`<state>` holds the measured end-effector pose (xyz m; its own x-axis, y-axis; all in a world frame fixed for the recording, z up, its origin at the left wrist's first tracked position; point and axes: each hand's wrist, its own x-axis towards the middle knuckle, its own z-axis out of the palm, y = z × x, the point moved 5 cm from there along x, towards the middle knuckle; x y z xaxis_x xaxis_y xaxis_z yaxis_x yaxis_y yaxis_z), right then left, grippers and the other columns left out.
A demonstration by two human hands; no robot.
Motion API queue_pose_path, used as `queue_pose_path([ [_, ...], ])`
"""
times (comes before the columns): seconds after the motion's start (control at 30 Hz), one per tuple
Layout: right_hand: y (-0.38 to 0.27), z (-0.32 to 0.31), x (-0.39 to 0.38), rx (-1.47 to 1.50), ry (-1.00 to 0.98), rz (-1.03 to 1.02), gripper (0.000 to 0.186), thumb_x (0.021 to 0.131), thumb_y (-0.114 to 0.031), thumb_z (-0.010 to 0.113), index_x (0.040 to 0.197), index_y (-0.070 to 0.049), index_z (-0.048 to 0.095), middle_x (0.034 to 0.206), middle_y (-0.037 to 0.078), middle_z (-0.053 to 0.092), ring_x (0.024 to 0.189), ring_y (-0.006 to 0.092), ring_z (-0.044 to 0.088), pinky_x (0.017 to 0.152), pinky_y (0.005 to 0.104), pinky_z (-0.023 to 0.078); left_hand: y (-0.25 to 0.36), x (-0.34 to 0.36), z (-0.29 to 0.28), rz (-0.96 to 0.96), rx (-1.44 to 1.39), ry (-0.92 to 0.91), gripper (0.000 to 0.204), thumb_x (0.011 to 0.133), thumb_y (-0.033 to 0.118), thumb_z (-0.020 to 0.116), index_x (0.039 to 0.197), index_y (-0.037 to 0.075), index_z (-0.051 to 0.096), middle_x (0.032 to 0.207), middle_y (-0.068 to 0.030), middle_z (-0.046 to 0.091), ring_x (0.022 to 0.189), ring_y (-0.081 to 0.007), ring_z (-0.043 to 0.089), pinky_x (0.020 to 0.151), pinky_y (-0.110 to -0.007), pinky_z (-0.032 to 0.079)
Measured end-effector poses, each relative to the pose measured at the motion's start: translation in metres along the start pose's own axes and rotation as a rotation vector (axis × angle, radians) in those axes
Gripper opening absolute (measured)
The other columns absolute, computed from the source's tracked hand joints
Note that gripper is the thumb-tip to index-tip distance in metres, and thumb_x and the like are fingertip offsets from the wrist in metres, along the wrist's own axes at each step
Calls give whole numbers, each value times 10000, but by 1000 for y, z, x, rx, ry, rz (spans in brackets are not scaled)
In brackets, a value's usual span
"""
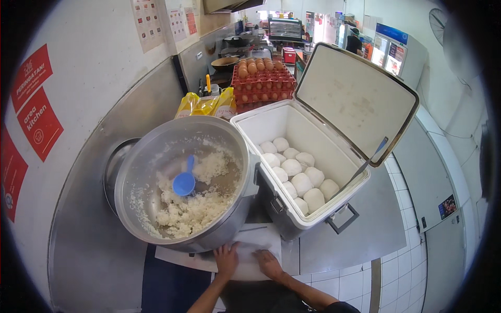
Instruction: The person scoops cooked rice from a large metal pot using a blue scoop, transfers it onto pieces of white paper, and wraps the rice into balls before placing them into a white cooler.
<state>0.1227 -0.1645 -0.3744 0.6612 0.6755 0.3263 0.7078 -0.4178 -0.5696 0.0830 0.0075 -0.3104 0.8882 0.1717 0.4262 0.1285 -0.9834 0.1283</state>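
Right at the counter's front edge lies white wrapping paper (254,239), with a greyish, blurred patch between my hands. My left hand (226,260) rests on it with fingers stretched forward, close below the big pot. Bent and pressed together, the fingers of my right hand (269,264) grip the paper; their tips are partly hidden. A large metal pot (127,195) holds cooked white rice (188,215), and a blue scoop (184,183) lies on the rice. Beside it, an open cooler box (334,204) contains several round white wrapped bundles (301,184).
The cooler's lid (360,96) stands tilted open on the right, with a long-handled utensil (368,164) leaning there. Behind are stacked red egg trays (263,86) and yellow packets (206,106). A wall (94,68) borders the left. Far back, a person (354,43) stands near a fridge.
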Motion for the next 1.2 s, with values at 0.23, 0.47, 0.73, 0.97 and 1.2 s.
queue_pose_path([
  [0.23, -1, -1, -4, -44, 26, 48, 332, 773, 8, 583, 1100, -28, 632, 1069, 164, 597, 1000, 368, 578, 908, 454, 487, -37, -23, 39, 42, -275, -67, 179, 816, 96, 671, 992, 128, 671, 969, -79, 622, 986, -314, 623, 841, -475, 500],
  [0.47, 13, 3, -12, 1, 14, 95, 272, 766, 5, 595, 1032, -37, 637, 1041, 156, 611, 1001, 362, 593, 895, 447, 508, -42, -58, 55, -72, -450, -102, 178, 838, 93, 654, 1016, 105, 665, 1001, -101, 633, 915, -342, 637, 785, -447, 546],
  [0.73, 29, 19, -23, 96, 14, 97, 258, 771, 1, 610, 1018, -40, 670, 1048, 134, 679, 1010, 340, 646, 854, 414, 560, -40, -88, 64, -87, -617, -118, 213, 831, 74, 622, 1026, 71, 708, 1050, -124, 670, 1008, -339, 641, 869, -438, 532],
  [0.97, 0, -19, -18, 89, -28, 15, 347, 777, -67, 646, 1123, -52, 663, 1104, 144, 694, 1066, 351, 645, 949, 453, 518, -22, -75, 25, 122, -461, -190, 363, 804, 57, 604, 1159, 65, 684, 1150, -123, 656, 1141, -318, 580, 995, -422, 466],
  [1.2, 37, 9, -11, 16, -82, -2, 239, 784, -99, 631, 1017, -54, 656, 948, 160, 714, 885, 370, 679, 827, 462, 543, -46, -66, 72, 136, -430, -464, 245, 846, 136, 622, 1075, 73, 681, 1143, -128, 652, 1101, -324, 600, 958, -421, 486],
])
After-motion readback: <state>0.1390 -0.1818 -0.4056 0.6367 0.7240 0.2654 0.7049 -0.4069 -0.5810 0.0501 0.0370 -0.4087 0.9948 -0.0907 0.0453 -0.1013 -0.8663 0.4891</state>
